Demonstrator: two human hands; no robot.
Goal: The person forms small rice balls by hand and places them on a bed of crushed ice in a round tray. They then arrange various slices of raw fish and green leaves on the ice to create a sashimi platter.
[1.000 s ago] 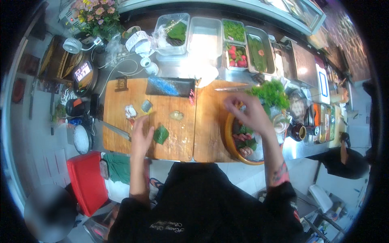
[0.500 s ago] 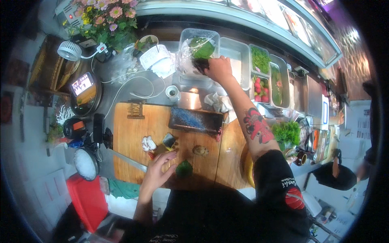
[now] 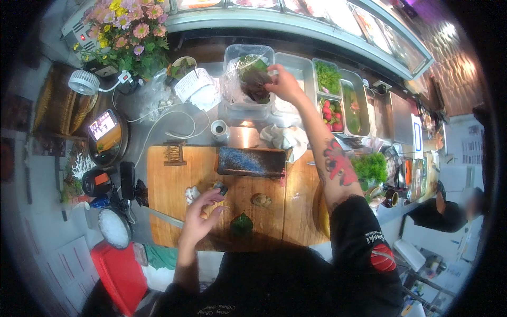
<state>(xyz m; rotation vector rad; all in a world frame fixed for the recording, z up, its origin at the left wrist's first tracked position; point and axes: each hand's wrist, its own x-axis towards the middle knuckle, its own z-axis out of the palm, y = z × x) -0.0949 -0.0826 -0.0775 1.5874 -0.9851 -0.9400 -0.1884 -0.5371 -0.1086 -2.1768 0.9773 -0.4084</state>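
My right hand (image 3: 284, 84) reaches over a clear plastic container (image 3: 248, 108) and pinches a dark purplish leaf (image 3: 255, 87) at its edge. Under that leaf lie green leaves (image 3: 259, 64) and crumpled clear film. Above the wooden cutting board (image 3: 174, 211), my left hand (image 3: 200, 215) has its thumb and fingers apart. Its fingertips are close to a small dark piece (image 3: 222, 188), which they partly hide; contact is unclear. Beside this hand are a whitish lump (image 3: 191, 194) and a knife (image 3: 163, 216). A green leaf (image 3: 241, 224) and an oyster-like shell (image 3: 261, 199) lie on the board.
A blue-and-black rectangular plate (image 3: 251, 161) sits along the board's far side, with a crumpled white cloth (image 3: 285, 138) behind it. Trays of greens (image 3: 327, 78) and radishes (image 3: 331, 116) stand at the right. A phone (image 3: 103, 124), small fan (image 3: 84, 82) and loose cable (image 3: 182, 103) are at the left.
The dark leaf shows more fully now as my right hand draws back slightly. My left hand has moved up over the small dark piece. The whole view has shifted a little.
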